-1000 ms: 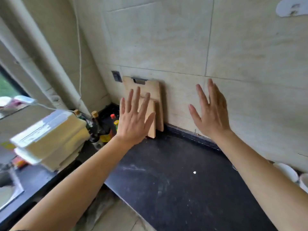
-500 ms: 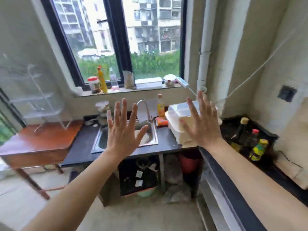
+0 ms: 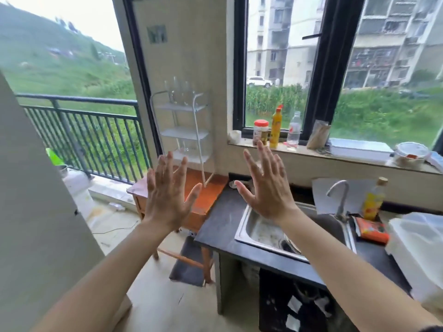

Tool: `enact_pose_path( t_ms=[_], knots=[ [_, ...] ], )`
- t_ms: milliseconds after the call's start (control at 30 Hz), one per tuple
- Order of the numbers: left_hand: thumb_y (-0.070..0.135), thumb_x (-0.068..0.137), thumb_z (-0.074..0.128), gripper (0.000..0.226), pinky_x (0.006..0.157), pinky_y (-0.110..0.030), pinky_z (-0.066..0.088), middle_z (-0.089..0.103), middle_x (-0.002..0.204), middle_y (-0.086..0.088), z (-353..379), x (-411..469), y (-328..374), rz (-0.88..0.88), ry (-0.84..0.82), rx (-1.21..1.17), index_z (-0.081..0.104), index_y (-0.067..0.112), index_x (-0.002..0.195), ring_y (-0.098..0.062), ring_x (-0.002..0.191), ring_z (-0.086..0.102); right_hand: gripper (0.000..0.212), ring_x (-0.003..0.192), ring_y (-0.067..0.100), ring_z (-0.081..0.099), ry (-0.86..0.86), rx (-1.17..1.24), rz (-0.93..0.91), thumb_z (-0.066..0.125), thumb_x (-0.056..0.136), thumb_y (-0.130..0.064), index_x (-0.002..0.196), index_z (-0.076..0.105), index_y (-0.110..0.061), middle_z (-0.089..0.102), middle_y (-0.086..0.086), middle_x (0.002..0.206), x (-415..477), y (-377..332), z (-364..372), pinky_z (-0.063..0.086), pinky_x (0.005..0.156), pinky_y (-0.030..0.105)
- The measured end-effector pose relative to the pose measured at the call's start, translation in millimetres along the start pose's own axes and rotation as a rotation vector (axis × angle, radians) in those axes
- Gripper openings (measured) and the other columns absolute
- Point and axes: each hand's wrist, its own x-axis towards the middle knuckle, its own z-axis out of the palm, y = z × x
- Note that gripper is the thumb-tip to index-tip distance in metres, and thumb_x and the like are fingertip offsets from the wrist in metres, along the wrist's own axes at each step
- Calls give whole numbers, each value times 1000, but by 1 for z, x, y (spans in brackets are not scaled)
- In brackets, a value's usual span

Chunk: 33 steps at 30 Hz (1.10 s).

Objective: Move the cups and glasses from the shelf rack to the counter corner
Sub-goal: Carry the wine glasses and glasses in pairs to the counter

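Both hands, left (image 3: 167,200) and right (image 3: 266,190), are spread open and empty. Glasses (image 3: 181,92) stand on the rack (image 3: 184,134), center-left. Best reach the top shelf first, gripping one glass low and steady.

Two hands (image 3: 167,197) (image 3: 266,188), one rack (image 3: 182,130) with three shelves, one sink (image 3: 263,232), one tap (image 3: 339,197), two yellow bottles (image 3: 275,127) (image 3: 372,200), one clear bottle (image 3: 294,128), one red-lidded jar (image 3: 260,131).

The shelf rack (image 3: 183,130) stands on the wooden table (image 3: 206,197), left of my counter (image 3: 223,226) with its sink (image 3: 266,232); glasses (image 3: 179,92), I think, sit on top.
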Motion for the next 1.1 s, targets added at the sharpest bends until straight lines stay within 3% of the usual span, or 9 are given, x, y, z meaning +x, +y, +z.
enact_pose_path(
  t_ms=[167,333,567,700,900,1100],
  knots=[
    [66,94,20,80,121,-55,2,-12,165,-8,38,51,-59,-51,-6,12,7,22,160,-25,153,-12,81,155,37,12,-17,65,-62,50,97,-56,162,18,-19,5,18,169,75,-9,85,16,123,58],
    [68,93,19,82,122,-54,1,-12,166,-9,88,154,-104,-60,12,31,5,22,159,-25,153,-13,81,154,40,17,7,68,-98,53,96,-54,161,22,-16,10,22,168,174,25,157,19,123,57],
    [65,94,27,80,121,-46,1,-6,168,-7,117,302,-155,-54,85,-44,5,24,160,-23,154,-7,81,150,40,24,77,104,4,42,99,-60,162,11,-20,10,22,167,333,72,205,26,120,55],
    [62,95,31,79,123,-50,11,0,168,-9,130,361,-189,-60,147,-86,7,22,160,-23,154,-2,80,147,40,32,98,112,-3,44,99,-59,162,11,-22,18,22,165,398,73,232,31,118,53],
    [60,95,33,80,122,-51,13,3,167,-14,178,446,-238,-13,166,-181,9,17,159,-27,154,1,78,144,37,38,110,97,33,37,99,-63,161,11,-23,25,18,163,467,75,276,35,113,52],
    [65,92,34,83,119,-54,16,-1,167,-10,238,548,-283,14,125,-330,3,25,159,-26,153,2,78,134,35,48,62,150,95,48,99,-56,161,14,-25,33,12,157,553,82,308,46,103,48]
  ],
)
